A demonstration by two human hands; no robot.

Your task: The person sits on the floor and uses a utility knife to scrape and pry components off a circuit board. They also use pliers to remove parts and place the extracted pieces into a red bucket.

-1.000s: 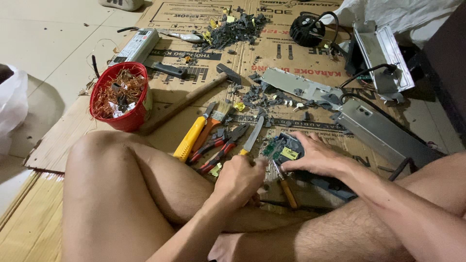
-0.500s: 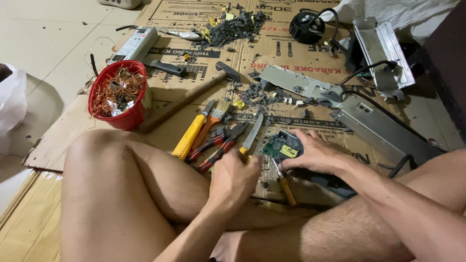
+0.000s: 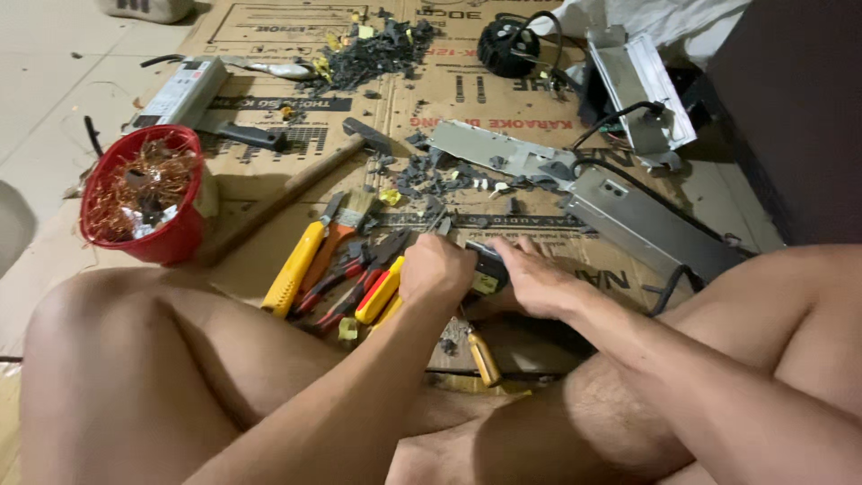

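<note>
I sit on the floor with my knees up over a sheet of cardboard (image 3: 269, 36). My left hand (image 3: 437, 268) is closed around a pair of cutters with a yellow and red handle (image 3: 381, 293); the jaws are hidden under the hand, at a small dark circuit board (image 3: 486, 269). My right hand (image 3: 536, 280) grips that board from the right and presses it onto the cardboard. The two hands almost touch. A screwdriver with an amber handle (image 3: 483, 357) lies just below them.
Left of my hands lie a yellow-handled tool (image 3: 294, 270) and red-handled pliers (image 3: 344, 272). A hammer (image 3: 296, 187) and a red bowl of copper wire (image 3: 144, 193) sit further left. Grey metal casings (image 3: 642, 224) with black cables lie right, dark scraps (image 3: 377, 49) at the back.
My left hand has brought the cutters up and right onto the circuit board, so the blades no longer show. My right hand stays on the board. The view has moved closer.
</note>
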